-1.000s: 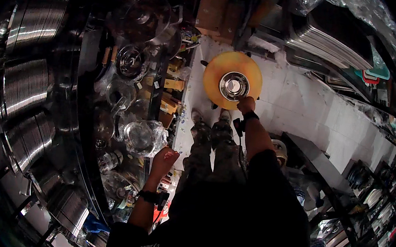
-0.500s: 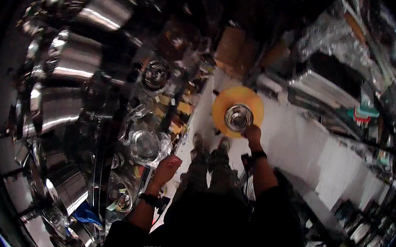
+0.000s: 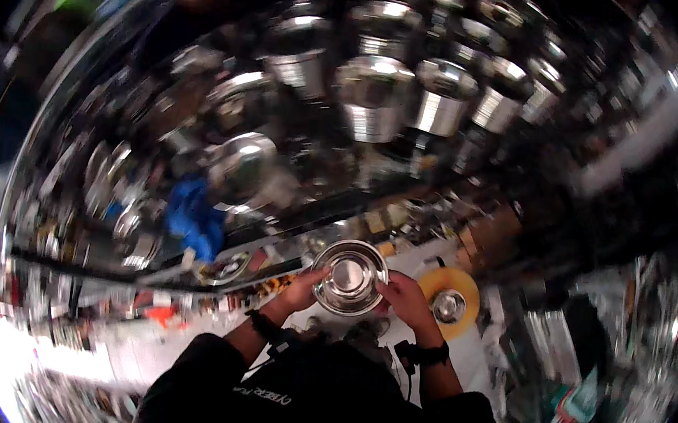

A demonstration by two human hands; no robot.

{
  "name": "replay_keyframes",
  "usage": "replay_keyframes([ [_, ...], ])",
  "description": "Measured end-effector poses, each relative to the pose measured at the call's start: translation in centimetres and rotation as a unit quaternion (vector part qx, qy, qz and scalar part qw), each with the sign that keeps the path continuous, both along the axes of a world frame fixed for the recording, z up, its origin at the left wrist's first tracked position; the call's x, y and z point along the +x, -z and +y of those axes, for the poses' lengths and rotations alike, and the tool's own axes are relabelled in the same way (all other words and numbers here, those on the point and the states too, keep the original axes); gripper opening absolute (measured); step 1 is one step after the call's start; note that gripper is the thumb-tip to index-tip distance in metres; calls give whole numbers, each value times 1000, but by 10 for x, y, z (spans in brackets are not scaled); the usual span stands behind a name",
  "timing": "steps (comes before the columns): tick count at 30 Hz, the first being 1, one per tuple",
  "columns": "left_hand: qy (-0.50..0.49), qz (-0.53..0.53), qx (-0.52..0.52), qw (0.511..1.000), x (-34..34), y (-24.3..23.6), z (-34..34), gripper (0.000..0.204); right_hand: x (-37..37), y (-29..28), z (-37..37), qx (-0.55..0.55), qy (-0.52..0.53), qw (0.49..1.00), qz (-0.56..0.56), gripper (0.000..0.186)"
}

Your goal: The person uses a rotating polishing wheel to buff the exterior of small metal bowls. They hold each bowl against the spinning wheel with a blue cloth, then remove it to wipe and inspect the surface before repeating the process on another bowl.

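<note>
A shiny round steel bowl [image 3: 350, 277], with a wide rim, is held between my hands in front of my body. My left hand [image 3: 300, 290] grips the rim on its left side, and my right hand [image 3: 404, 295] grips it on the right. Beyond my right wrist, a smaller round steel bowl [image 3: 449, 306] rests on a round yellow stool seat [image 3: 468, 284]. My feet show partly below the held bowl.
Shelves ahead carry several steel pots [image 3: 372, 99], blurred by motion. A blue cloth or bag [image 3: 195, 217] hangs at the shelf edge on the left. Cardboard boxes [image 3: 495, 232] stand past the stool. A green-and-red item [image 3: 577, 399] lies at the right.
The view has swung left toward the shelves. My right hand has left the bowl on the stool. Both hands have come together around another steel bowl.
</note>
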State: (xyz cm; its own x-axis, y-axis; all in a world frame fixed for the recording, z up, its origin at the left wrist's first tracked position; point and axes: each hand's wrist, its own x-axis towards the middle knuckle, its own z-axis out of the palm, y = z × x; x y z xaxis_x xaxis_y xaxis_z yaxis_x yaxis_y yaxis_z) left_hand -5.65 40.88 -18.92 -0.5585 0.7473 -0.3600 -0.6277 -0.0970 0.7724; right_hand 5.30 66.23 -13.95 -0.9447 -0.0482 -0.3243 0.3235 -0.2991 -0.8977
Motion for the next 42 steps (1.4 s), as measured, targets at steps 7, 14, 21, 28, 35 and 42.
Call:
replay_keyframes([
  [7,-195,-69,111,972,24,-69,-128,56,-57,-65,-90,197,-73,960,185,34],
  [14,-352,56,146,923,59,-110,-245,67,-146,-137,-255,462,-95,772,427,63],
  [21,-471,92,165,862,88,-113,-325,60,-255,-101,-358,718,-172,653,166,83],
  [28,-558,90,162,809,100,-125,-364,55,-236,-102,-323,452,-78,826,327,44],
  [35,-622,289,-108,720,99,-125,-374,50,-105,-148,-441,316,-316,820,356,50],
  [42,-563,305,-118,759,100,-140,-398,46,-96,-90,-499,255,-390,784,411,54],
])
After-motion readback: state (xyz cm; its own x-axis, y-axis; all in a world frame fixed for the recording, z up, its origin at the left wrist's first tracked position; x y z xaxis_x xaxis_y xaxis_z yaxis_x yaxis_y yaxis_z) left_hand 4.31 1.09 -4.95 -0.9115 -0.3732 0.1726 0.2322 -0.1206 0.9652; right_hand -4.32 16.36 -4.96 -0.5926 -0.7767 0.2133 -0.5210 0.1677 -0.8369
